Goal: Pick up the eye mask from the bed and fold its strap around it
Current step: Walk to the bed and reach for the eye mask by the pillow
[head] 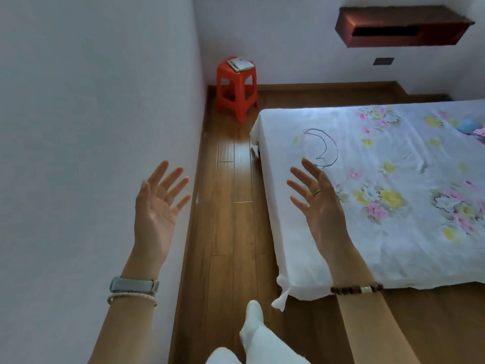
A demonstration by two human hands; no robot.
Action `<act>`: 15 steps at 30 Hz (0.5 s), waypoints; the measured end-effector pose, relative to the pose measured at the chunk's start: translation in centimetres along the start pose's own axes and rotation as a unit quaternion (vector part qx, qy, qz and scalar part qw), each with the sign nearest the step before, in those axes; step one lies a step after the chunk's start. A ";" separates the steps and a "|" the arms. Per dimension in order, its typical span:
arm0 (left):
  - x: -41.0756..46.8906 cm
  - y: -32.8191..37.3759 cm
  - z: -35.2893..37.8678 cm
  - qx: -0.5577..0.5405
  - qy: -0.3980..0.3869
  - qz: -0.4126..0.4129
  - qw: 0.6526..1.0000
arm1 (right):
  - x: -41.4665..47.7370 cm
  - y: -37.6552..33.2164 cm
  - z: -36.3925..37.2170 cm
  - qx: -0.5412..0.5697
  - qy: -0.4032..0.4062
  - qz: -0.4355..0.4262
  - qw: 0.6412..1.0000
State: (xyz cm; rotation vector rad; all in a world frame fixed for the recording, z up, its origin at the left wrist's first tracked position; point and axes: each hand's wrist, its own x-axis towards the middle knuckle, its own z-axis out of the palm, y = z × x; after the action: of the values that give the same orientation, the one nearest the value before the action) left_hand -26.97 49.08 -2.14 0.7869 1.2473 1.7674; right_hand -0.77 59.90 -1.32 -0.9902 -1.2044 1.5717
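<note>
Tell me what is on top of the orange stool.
On the orange stool by the wall lies a small flat stack, apparently books or papers. It covers part of the seat, so anything beneath the stack cannot be seen.

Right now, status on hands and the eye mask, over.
Left hand, right hand open, empty. No clear eye mask; only a thin dark cord on the bed. Nothing blocking it.

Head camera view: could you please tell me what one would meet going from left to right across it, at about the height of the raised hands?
White wall → left hand → wooden floor → right hand → flowered bed sheet.
</note>
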 end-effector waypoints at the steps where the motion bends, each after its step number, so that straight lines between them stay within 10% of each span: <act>1: 1.6 0.1 0.2 -0.005 0.003 0.003 1.000 | 2.0 -0.3 0.1 -0.003 -0.003 0.000 1.000; 15: 25.7 -2.1 1.9 -0.012 0.021 0.008 1.000 | 27.0 -1.1 2.2 -0.016 -0.016 0.001 1.000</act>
State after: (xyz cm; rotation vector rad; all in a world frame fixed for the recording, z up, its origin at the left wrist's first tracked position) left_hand -36.95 72.96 -2.62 0.7509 1.2487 1.8168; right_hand -10.22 85.32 -1.76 -0.9907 -1.2540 1.5786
